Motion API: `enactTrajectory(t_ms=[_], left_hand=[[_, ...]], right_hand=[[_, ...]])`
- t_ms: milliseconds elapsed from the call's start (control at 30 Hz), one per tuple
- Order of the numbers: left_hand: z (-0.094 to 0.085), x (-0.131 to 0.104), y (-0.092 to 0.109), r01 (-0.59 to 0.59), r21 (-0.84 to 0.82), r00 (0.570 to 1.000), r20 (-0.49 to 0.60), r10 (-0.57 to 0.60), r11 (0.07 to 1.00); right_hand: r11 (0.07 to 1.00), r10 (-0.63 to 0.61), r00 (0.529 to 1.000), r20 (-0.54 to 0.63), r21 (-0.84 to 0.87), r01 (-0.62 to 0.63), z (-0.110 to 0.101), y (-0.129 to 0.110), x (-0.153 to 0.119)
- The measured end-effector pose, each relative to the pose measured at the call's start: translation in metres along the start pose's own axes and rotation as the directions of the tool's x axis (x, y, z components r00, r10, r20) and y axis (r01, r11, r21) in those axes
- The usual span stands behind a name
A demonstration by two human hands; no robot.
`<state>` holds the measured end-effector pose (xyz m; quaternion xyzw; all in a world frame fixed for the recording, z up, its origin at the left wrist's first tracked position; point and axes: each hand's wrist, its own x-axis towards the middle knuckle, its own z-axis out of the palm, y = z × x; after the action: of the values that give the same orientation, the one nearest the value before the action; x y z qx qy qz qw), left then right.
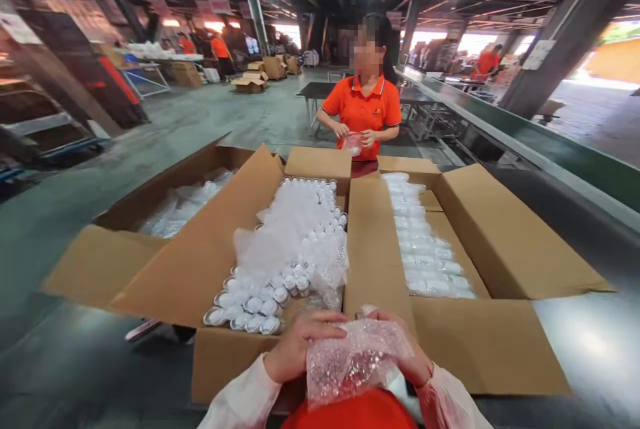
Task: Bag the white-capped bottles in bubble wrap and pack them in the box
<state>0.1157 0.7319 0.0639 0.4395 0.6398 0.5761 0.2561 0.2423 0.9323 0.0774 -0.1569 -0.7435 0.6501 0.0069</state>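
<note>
A clear bubble-wrap bag [350, 357] is held close to my body at the bottom centre, above the near edge of the boxes. My left hand [304, 341] grips its left side, with the fingers lying over the top edge. My right hand [404, 348] is closed round its right side. A small whitish bit shows at the bag's top edge by my right fingers, too unclear to name. Just beyond my hands, an open cardboard box [240, 361] holds many white round-topped containers [255, 306] standing in rows, with loose bubble-wrap bags [280, 242] on top.
To the right, another open box [493, 342] holds a row of wrapped white cylinders [425, 249]. A third box [95, 262] at left contains clear wrap [187, 206]. Across the boxes stands a co-worker [367, 106] in orange, holding a small wrapped item. A conveyor [545, 156] runs along the right.
</note>
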Motion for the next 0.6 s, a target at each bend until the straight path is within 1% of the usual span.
enactTrajectory(t_ms=[33,100,133,167,200,233,300,333,367,400,433,467,500,533,567,600], left_hand=[[0.002,-0.002,-0.007,0.013,-0.019,1.000,-0.027,-0.014,1.000],[0.006,-0.005,-0.022,0.076,-0.102,0.994,-0.076,-0.084,0.992],[0.008,-0.007,-0.029,0.104,-0.148,0.989,-0.086,-0.117,0.984],[0.010,-0.009,-0.033,0.122,-0.172,0.987,-0.086,-0.139,0.977],[0.012,-0.012,-0.035,0.123,-0.161,0.988,-0.075,-0.136,0.979],[0.014,-0.015,-0.034,0.103,-0.112,0.993,-0.053,-0.109,0.988],[0.014,-0.022,-0.027,0.011,0.078,0.999,0.031,-0.013,0.997],[0.012,-0.026,-0.023,-0.049,0.212,0.995,0.097,0.028,0.976],[0.007,-0.030,-0.020,-0.099,0.356,0.989,0.141,0.051,0.929],[0.000,-0.035,-0.018,-0.105,0.502,0.991,0.128,0.047,0.858],[-0.010,-0.040,-0.020,-0.037,0.645,0.999,0.033,0.020,0.763],[-0.020,-0.047,-0.024,0.107,0.753,0.992,-0.128,-0.014,0.649],[-0.031,-0.053,-0.032,0.292,0.790,0.948,-0.315,-0.052,0.540],[-0.042,-0.061,-0.043,0.460,0.761,0.876,-0.474,-0.093,0.457],[-0.050,-0.067,-0.055,0.570,0.710,0.809,-0.572,-0.134,0.413],[-0.056,-0.073,-0.067,0.610,0.672,0.780,-0.604,-0.164,0.420]], right_hand=[[0.996,-0.038,0.999,0.023,-0.077,0.040,0.000,0.001,-0.002],[0.960,-0.194,0.977,0.086,-0.189,0.207,0.000,-0.003,-0.005],[0.934,-0.278,0.954,0.110,-0.201,0.295,0.001,-0.005,-0.007],[0.915,-0.336,0.935,0.111,-0.199,0.352,0.002,-0.008,-0.008],[0.913,-0.350,0.932,0.094,-0.186,0.362,0.002,-0.011,-0.010],[0.932,-0.315,0.947,0.065,-0.167,0.322,0.003,-0.012,-0.011],[0.976,-0.170,0.985,0.030,-0.135,0.172,0.003,-0.012,-0.013],[0.986,-0.102,0.994,0.030,-0.133,0.105,0.002,-0.010,-0.013],[0.989,-0.051,0.998,0.047,-0.137,0.057,0.001,-0.007,-0.013],[0.990,-0.021,0.997,0.072,-0.141,0.031,0.000,-0.003,-0.013],[0.991,-0.003,0.995,0.096,-0.131,0.016,-0.002,0.000,-0.013],[0.995,0.018,0.993,0.120,-0.103,-0.006,-0.004,0.004,-0.013],[0.998,0.048,0.989,0.142,-0.057,-0.040,-0.006,0.007,-0.013],[0.997,0.078,0.984,0.162,-0.003,-0.078,-0.009,0.010,-0.013],[0.993,0.100,0.980,0.174,0.050,-0.111,-0.011,0.011,-0.013],[0.987,0.115,0.977,0.180,0.094,-0.134,-0.014,0.013,-0.014]])
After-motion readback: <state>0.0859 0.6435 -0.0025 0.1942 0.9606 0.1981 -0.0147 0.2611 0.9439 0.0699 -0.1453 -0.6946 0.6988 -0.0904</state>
